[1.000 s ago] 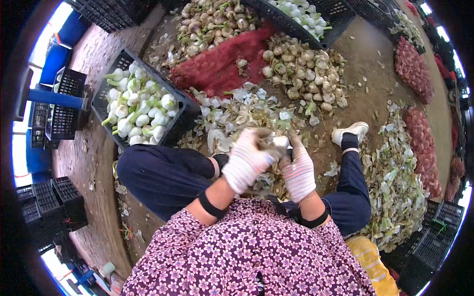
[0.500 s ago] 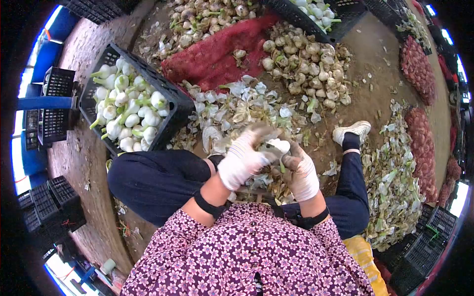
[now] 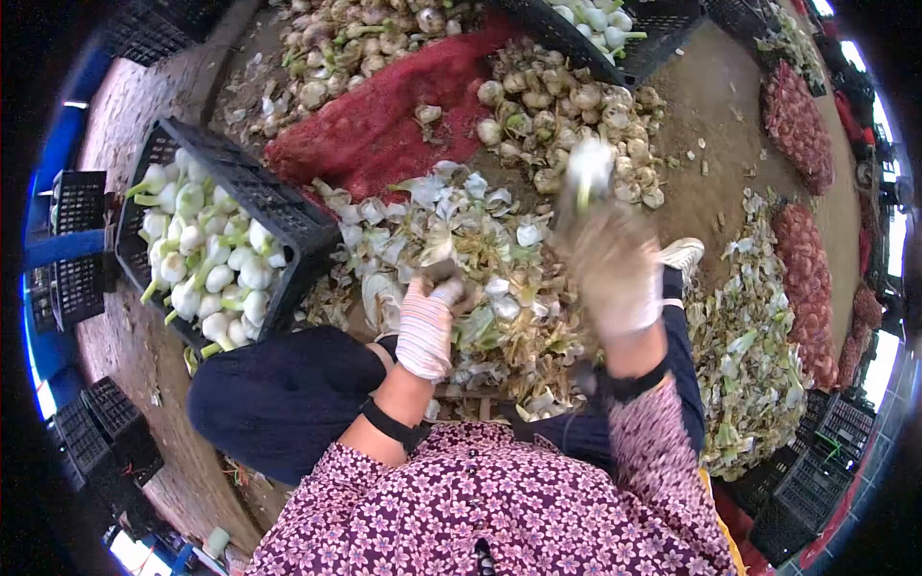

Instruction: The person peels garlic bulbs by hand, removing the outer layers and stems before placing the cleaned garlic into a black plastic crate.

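My right hand (image 3: pixel 615 264), in a soiled white glove and smeared by motion, is stretched forward over the right of the peelings. A white garlic bulb (image 3: pixel 589 165) with a green stem juts out past its fingers, also blurred. My left hand (image 3: pixel 429 312), in a striped glove with dirty fingertips, is held low over the loose garlic skins (image 3: pixel 499 230). Its fingers are curled in; whatever they hold, if anything, I cannot make out. Beyond my right hand is a pile of unpeeled garlic bulbs (image 3: pixel 567 106).
A black crate (image 3: pixel 279 211) of cleaned garlic stands at my left; another crate (image 3: pixel 663 43) is at the far side. A red mesh sack (image 3: pixel 375 125) lies ahead. Full mesh sacks (image 3: pixel 805 278) and more peelings (image 3: pixel 749 374) lie to the right.
My hands were together around the garlic bulb and have come apart. The right one has moved forward and right with the bulb; the left has drawn slightly left.
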A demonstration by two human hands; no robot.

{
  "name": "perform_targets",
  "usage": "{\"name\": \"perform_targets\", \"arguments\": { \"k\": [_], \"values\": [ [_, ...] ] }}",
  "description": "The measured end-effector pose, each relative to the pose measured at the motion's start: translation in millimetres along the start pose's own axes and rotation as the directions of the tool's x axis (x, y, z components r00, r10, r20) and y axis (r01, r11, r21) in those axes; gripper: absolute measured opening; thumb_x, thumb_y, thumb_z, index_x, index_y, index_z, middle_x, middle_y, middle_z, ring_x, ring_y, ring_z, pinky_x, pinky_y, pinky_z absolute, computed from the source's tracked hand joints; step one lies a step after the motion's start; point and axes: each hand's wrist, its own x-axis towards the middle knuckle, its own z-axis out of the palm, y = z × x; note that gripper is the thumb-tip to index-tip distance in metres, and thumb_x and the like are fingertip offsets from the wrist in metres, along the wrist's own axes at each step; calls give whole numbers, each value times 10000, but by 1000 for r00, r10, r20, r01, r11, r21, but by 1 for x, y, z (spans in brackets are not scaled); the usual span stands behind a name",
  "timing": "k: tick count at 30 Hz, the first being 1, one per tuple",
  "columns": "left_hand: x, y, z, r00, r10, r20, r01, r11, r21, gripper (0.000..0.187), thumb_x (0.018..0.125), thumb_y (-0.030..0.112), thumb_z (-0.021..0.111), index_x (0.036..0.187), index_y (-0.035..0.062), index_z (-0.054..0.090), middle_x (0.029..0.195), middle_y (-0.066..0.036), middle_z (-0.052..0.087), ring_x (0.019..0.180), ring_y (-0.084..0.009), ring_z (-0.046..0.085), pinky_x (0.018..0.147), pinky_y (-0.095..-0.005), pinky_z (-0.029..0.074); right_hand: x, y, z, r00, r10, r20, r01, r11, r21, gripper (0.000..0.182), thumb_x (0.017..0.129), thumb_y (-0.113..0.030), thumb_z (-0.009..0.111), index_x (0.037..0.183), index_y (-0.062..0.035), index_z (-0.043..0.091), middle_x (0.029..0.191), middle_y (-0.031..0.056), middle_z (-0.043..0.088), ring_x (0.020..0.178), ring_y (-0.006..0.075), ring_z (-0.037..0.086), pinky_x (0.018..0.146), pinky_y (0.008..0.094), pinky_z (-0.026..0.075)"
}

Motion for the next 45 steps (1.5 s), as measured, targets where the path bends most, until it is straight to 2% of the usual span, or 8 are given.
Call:
{"name": "perform_targets", "arguments": {
  "k": [2, 7, 12, 14, 19, 31, 36, 45],
  "values": [
    [4, -7, -7, 986, 42, 161, -100, 921, 376, 183, 923, 110, 620, 1057, -14, 627, 947, -91, 688, 843, -148, 637, 747, -248, 499, 24, 79, 57, 786, -56, 616, 590, -233, -773, 396, 988, -224, 558, 1339, -56, 488, 1188, 167, 639, 1190, 323, 589, 859, 388, 559],
    [-9, 14, 20, 987, -61, 152, -20, 877, 480, 254, 924, 184, 609, 1040, -25, 692, 937, -72, 724, 837, -128, 655, 772, -262, 511, 55, -28, 110, 617, -326, 716, 6, -908, -418, 462, 923, -179, 594, 1346, -9, 519, 1172, 151, 653, 963, 270, 642, 878, 406, 533],
    [-6, 7, 13, 987, -97, 132, -3, 795, 607, 244, 924, 179, 627, 1046, -20, 698, 951, -64, 723, 848, -115, 635, 793, -273, 509, 91, -251, 94, 770, -294, 567, -585, -681, 441, 318, 913, -203, 576, 1183, -71, 678, 934, 86, 729, 831, 227, 672, 722, 380, 511],
    [2, 2, 7, 973, 19, 231, -191, 630, 753, 227, 923, 173, 637, 1039, -13, 696, 953, -59, 720, 853, -108, 615, 805, -279, 502, 114, -211, 80, 852, -522, 32, 4, 67, 998, 259, 920, -212, 560, 1087, -111, 730, 1035, 91, 737, 935, 225, 696, 761, 381, 496],
    [12, -4, 7, 990, -4, 142, -107, 634, 766, 205, 899, 139, 642, 1030, -8, 700, 941, -67, 725, 855, -130, 632, 787, -287, 500, 133, -211, 51, 485, -591, 645, -874, -360, 326, 352, 850, -241, 633, 1155, -70, 675, 1160, 152, 691, 1090, 316, 651, 925, 430, 484],
    [-4, -6, 21, 914, -49, 402, -260, 690, 675, 596, 841, 126, 699, 1377, -17, 479, 1185, -112, 635, 1100, -171, 593, 964, -312, 469, 8, -51, -65, 921, 242, 306, 32, -829, 559, 429, 741, 21, 580, 1160, -56, 626, 1128, 179, 630, 1074, 369, 598, 970, 415, 476],
    [-31, 2, 22, 877, -58, 476, -167, 894, 417, 676, 786, 141, 825, 1356, 11, 486, 1229, -53, 592, 1095, -133, 571, 976, -293, 468, -26, 10, -71, 734, -286, 616, 265, -714, -648, 575, 857, 50, 460, 1429, 2, 414, 1167, 109, 603, 1079, 209, 584, 962, 302, 462],
    [-72, 14, 24, 599, 261, 757, -770, 448, 455, 647, 769, -18, 776, 1357, 44, 513, 1286, -103, 592, 1184, -209, 571, 1007, -336, 462, -66, 49, -93, 866, -241, 439, 204, -630, -749, 557, 857, -366, 776, 1223, 5, 580, 1136, 58, 649, 957, 133, 618, 843, 275, 500]
  ]
}}
